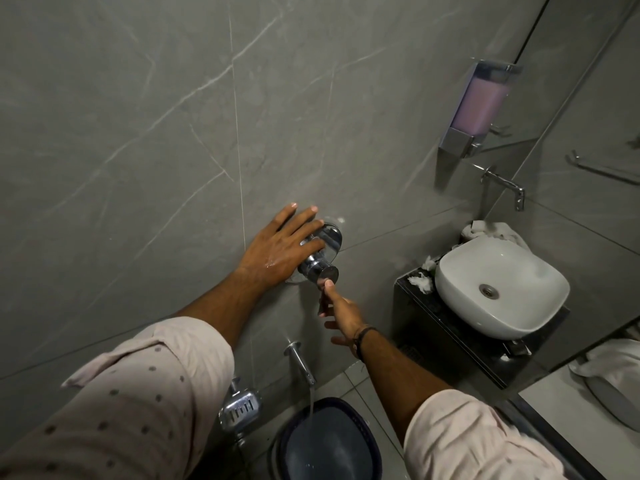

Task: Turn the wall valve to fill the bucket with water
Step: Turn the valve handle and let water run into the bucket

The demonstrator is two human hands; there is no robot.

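Dim, even lighting; glare on chrome valve [320,252]; wide-angle bending at edges; sleeves [138,393] blurred.

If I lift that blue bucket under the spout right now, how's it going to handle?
Probably heavier than it looks: the bucket already holds water, and the spout is running into it. The water would likely slosh if it's jerked. The rim may be wet and slippery from splashes. No handle shows from here, so the grip is uncertain.

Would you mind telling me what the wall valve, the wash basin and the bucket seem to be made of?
Wall valve: polished chromed metal, judging by its mirror-like reflections. Wash basin: probably glazed white ceramic, smooth and glossy with soft highlights. Bucket: most likely dark blue plastic, with a duller sheen on its rim.
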